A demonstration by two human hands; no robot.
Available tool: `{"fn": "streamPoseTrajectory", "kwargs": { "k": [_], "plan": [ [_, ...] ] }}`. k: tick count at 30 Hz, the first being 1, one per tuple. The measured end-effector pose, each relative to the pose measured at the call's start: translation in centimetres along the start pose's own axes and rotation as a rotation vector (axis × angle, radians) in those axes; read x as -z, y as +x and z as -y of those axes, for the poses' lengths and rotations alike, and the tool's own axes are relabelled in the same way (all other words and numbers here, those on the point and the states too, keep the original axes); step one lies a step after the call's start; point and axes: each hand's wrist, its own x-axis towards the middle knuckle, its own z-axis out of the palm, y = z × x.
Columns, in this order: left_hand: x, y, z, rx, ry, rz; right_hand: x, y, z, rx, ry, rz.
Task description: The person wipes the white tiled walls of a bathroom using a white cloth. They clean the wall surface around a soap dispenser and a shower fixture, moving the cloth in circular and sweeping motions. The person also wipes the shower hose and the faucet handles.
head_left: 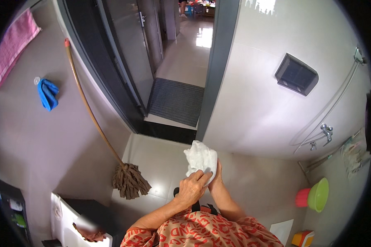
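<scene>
A crumpled white cloth [203, 157] is held up in front of my body, above the tiled floor. My left hand [192, 188] is closed on its lower edge, fingers bent over the fabric. On the other side my right hand [217, 176] grips the cloth from behind and the right, with most of its fingers hidden by the fabric. Both hands are close together, nearly touching.
A mop [130, 181] leans on the left wall, below a blue cloth [48, 94] and a pink towel [15, 45]. A white sink [68, 220] is at lower left. Right are a shower tap [327, 132], green basin [318, 195] and red bucket [302, 198]. Ahead is an open door [125, 45].
</scene>
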Motion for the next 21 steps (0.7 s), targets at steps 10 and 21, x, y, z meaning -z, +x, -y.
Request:
{"fn": "streamPoseTrajectory", "kwargs": {
  "k": [10,21],
  "plan": [
    [-1.6,3.5,1.6,-0.231,-0.002,0.148,-0.5,2.2,1.5,-0.085,0.234,0.038],
    [-2.4,17.3,3.4,0.393,-0.906,-0.174,-6.7,3.0,16.5,0.185,-0.157,0.245]
  ]
}}
